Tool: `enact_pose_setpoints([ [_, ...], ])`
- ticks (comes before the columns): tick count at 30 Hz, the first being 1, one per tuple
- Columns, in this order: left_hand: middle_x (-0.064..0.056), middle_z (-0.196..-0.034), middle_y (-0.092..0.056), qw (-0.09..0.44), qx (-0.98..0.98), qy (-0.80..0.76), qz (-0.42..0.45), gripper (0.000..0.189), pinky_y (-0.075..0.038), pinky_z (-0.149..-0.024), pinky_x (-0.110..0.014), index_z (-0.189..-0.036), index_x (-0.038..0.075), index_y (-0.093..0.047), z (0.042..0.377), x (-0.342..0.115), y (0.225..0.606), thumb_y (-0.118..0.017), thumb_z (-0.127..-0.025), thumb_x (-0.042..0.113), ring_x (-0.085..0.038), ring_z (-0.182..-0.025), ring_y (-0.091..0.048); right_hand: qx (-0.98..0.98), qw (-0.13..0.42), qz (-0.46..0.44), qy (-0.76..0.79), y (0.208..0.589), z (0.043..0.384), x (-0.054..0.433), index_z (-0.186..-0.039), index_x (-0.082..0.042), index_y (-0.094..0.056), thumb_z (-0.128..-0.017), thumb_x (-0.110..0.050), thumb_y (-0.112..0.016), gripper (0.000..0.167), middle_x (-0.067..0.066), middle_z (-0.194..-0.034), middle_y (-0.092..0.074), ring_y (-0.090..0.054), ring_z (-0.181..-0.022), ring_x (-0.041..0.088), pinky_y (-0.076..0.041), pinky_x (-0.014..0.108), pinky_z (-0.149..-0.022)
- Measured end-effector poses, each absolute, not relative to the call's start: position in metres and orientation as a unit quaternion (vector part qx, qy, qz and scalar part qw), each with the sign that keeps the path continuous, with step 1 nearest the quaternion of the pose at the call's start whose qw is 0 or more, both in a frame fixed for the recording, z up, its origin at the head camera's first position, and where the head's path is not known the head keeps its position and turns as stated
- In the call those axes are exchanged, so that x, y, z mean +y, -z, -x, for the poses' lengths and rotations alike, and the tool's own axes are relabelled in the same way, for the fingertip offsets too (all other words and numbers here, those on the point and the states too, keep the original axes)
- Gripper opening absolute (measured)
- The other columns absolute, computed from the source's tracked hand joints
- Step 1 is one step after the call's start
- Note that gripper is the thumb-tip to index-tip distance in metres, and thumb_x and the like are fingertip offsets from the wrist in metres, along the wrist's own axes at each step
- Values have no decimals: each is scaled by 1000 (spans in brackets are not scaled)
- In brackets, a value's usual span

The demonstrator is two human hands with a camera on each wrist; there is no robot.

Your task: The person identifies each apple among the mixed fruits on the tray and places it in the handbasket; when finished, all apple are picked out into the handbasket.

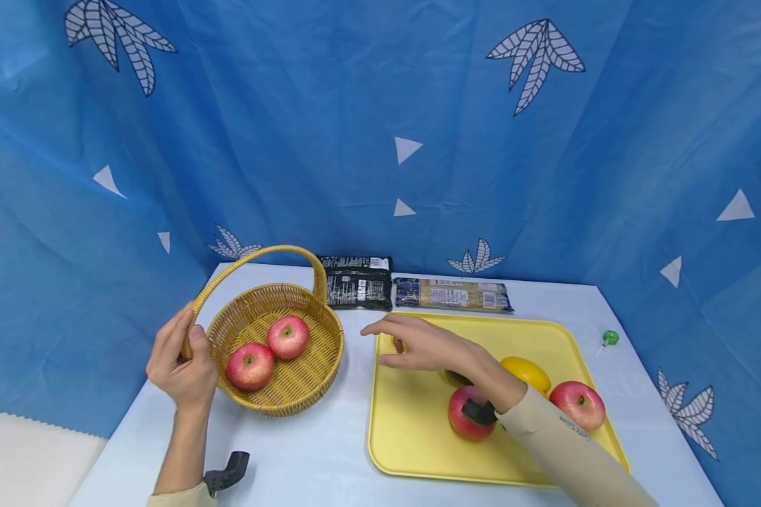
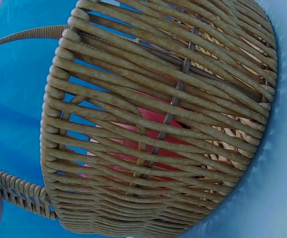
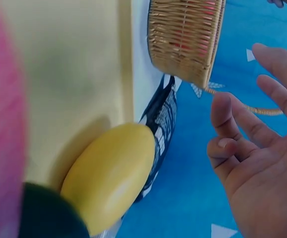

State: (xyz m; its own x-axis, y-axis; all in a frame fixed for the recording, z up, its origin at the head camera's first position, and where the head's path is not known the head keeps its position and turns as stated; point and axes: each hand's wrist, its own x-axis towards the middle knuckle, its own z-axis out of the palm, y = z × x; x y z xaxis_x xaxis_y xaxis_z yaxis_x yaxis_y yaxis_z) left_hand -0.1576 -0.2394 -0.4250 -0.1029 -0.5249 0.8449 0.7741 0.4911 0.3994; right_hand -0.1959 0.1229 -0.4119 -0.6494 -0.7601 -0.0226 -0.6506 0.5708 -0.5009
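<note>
My left hand [image 1: 184,359] grips the handle [image 1: 254,257] of a woven basket [image 1: 339,345] at its near-left side. Two red apples, a nearer one [image 1: 250,367] and a farther one [image 1: 288,336], lie side by side in it. In the left wrist view the basket wall [image 2: 158,114] fills most of the picture, with red fruit showing through the weave. My right hand [image 1: 428,345] hovers over the left part of a yellow tray [image 1: 412,436], fingers loosely bent and holding nothing. Below it in the right wrist view lies a yellow fruit [image 3: 111,176], partly hidden in the head view.
On the tray, around my right forearm, are a red apple [image 1: 466,426], another apple [image 1: 578,406], a yellow lemon-like fruit [image 1: 526,373] and a dark, mostly hidden item. Behind stand a black packet [image 1: 358,283] and a noodle packet [image 1: 453,294]. A green lollipop [image 1: 610,338] lies right.
</note>
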Motion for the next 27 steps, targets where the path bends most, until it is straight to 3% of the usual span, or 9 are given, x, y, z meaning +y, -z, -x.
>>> enact_pose_setpoints([
  [6,-23,-100,-75,662,-555,491,111,28,-57,-87,-22,-95,-14,-73,158,-240,426,-75,-89,13,-27,-94,-73,881,113,390,244,411,188,145,-144,-41,-50,-97,-46,-64,49,-19,-123,-54,-59,-82,12,-49,25,-66],
  [12,-23,-100,-74,662,-555,491,113,28,-57,-87,-22,-95,-15,-73,158,-240,426,-74,-89,13,-27,-94,-73,889,109,368,248,412,180,162,-142,-43,-51,-95,-53,-63,49,-20,-125,-54,-59,-83,9,-50,25,-67],
  [18,-23,-99,-74,662,-551,494,115,28,-57,-87,-23,-95,-15,-73,158,-239,425,-75,-88,12,-27,-94,-73,884,105,366,271,415,169,174,-142,-37,-53,-96,-44,-67,49,-18,-127,-56,-58,-82,8,-50,23,-64],
  [27,-24,-99,-74,663,-550,494,114,29,-57,-88,-24,-94,-15,-73,159,-239,425,-75,-88,14,-28,-94,-73,889,113,347,276,419,155,188,-142,-47,-48,-96,-50,-64,49,-22,-120,-55,-57,-78,9,-49,22,-65],
])
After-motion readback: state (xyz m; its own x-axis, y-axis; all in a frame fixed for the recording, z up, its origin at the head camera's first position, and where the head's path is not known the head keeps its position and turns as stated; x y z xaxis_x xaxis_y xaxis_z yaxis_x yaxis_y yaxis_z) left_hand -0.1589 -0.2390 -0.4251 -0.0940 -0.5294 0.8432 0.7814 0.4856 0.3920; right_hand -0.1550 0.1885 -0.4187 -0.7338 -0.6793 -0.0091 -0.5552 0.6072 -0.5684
